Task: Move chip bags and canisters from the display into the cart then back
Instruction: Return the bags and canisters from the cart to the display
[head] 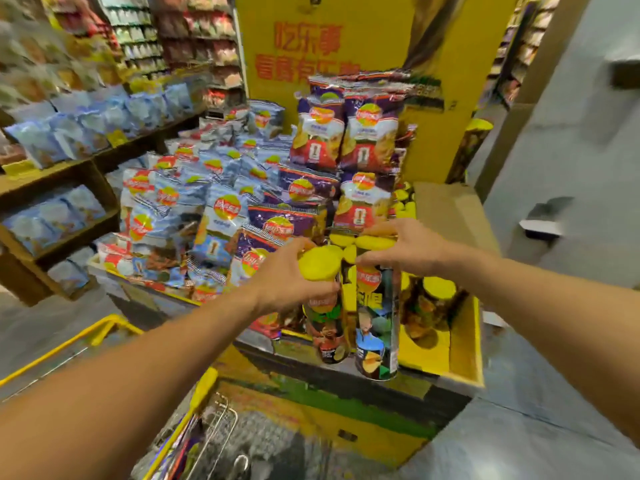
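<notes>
My left hand [282,277] grips the top of a tall chip canister [327,327] with a yellow lid and dark printed sides. My right hand [403,247] holds a second yellow-lidded canister [375,323] by its top, right beside the first. Both canisters hang upright in front of the yellow display tray [465,344], above the cart [204,393]. More yellow-lidded canisters [438,292] stand in the tray. Purple chip bags [346,133] and light-blue chip bags [194,195] are stacked on the display behind my hands.
A tall yellow display board [332,36] with red lettering rises behind the bags. Wooden shelves [59,174] with pale blue packets run along the left. An open cardboard box [450,209] sits at the right. The cart's wire basket [214,431] holds some packets below.
</notes>
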